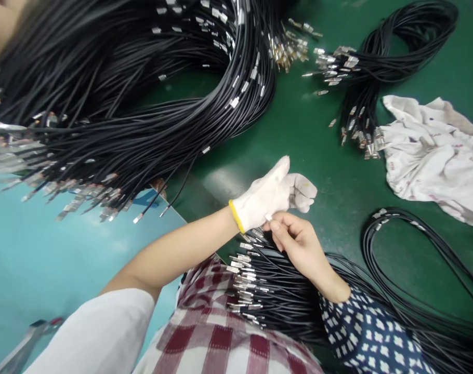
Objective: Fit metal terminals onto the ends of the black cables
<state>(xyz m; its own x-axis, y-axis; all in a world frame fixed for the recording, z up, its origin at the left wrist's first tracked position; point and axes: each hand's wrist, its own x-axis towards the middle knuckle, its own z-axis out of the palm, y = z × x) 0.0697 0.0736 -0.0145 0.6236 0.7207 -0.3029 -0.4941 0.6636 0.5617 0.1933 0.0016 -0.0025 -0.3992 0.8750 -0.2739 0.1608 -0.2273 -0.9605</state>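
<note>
My left hand (pixel 273 195) wears a white glove with a yellow cuff and is curled into a fist above the green table (pixel 318 135); what it grips is hidden. Just below the glove, my bare right hand (pixel 299 244), in a blue patterned sleeve, pinches a small metal terminal (pixel 267 216) between thumb and forefinger. Under both hands lies a bundle of black wires with silver terminals (pixel 252 280), its ends fanned out towards my left arm.
A big heap of black wires (pixel 143 104) fills the upper left. A smaller coil (pixel 396 47) lies at the top right beside a crumpled white cloth (pixel 431 156). A loose cable loop (pixel 416 228) lies at right. Red plaid cloth (pixel 221 337) covers my lap.
</note>
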